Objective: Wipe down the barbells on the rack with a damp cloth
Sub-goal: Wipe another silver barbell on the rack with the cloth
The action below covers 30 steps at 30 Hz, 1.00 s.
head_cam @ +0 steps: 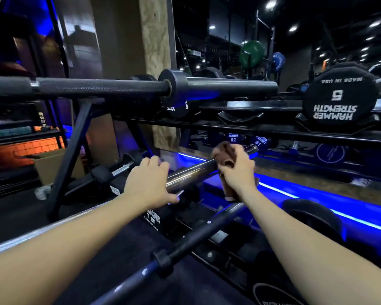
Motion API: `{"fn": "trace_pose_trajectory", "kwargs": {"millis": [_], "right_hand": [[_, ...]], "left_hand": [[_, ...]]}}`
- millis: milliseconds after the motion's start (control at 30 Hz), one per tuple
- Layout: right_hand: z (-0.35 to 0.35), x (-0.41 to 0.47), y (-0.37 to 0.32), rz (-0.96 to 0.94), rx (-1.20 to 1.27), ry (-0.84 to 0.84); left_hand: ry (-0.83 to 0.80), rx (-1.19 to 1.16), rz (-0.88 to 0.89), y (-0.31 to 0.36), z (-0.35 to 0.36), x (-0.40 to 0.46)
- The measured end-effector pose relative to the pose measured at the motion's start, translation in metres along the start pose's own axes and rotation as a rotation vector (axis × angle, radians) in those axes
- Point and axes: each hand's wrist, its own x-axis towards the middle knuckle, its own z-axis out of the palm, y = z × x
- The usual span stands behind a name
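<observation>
Wiping under way: chrome sleeve (194,172) being steadied by left hand (149,182).
Cloth (226,151) being clenched round it by right hand (237,170); next stroke likely outward.

My two forearms are bare to the edge of view, no sleeves, watch or rings; my left hand (149,183) and right hand (235,170) are ungloved.

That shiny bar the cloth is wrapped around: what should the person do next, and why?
Probably slide the right hand and brown cloth along the chrome bar toward its far end. The cloth sits partway along, with bare metal beyond it, and the left hand grips the bar nearer the body to steady it.
</observation>
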Motion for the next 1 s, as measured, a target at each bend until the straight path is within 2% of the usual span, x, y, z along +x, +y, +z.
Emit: {"fn": "trace_pose_trajectory", "kwargs": {"millis": [67, 100, 167, 267, 533, 633, 867, 1000], "right_hand": [[0.019, -0.005, 0.000, 0.020, -0.112, -0.209], [0.026, -0.009, -0.002, 0.040, -0.124, -0.255], [0.036, -0.018, -0.007, 0.030, -0.104, -0.242], [0.041, -0.030, -0.019, -0.050, -0.141, -0.234], [0.046, -0.064, -0.059, -0.302, -0.321, -0.401], [0.050, -0.079, -0.061, -0.327, -0.256, -0.348], [0.066, -0.100, -0.023, -0.291, 0.107, -0.118], [0.070, -0.116, 0.005, -0.273, 0.183, -0.186]], "left_hand": [[-0.102, -0.007, -0.088, -0.011, 0.006, -0.005], [-0.140, -0.040, -0.131, -0.015, 0.009, -0.006], [-0.162, -0.097, -0.174, -0.022, 0.013, -0.006], [-0.073, -0.097, -0.163, -0.028, 0.016, -0.006], [0.024, -0.141, -0.119, -0.038, 0.024, -0.004], [0.008, -0.180, -0.120, -0.038, 0.022, -0.005], [-0.043, -0.290, -0.182, -0.037, 0.015, -0.005], [-0.125, -0.386, -0.227, -0.039, 0.008, -0.002]]}}
